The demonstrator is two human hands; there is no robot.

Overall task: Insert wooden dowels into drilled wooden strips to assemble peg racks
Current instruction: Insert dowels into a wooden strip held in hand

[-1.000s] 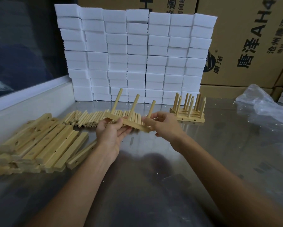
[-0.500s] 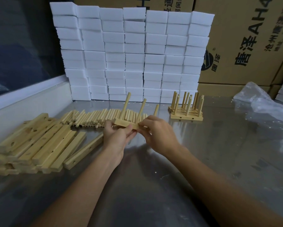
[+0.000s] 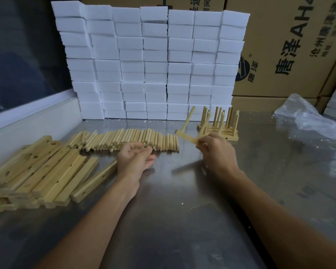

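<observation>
Over a steel counter (image 3: 163,220), the right hand (image 3: 216,152) pinches a pegged strip (image 3: 186,135) (blurred) lifted beside the finished racks (image 3: 218,126), while the left hand (image 3: 134,158) hovers relaxed, holding nothing, by the row of loose dowels (image 3: 124,139) and the drilled strips (image 3: 40,171).

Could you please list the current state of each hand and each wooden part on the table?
left hand: open, empty, over the table near the dowels.
right hand: grips one end of the peg rack.
peg rack: held in the air, tilted, dowels fitted.
loose dowels: lying in a row.
drilled strips: piled flat, holes empty.
finished racks: stacked, pegs upright.
</observation>
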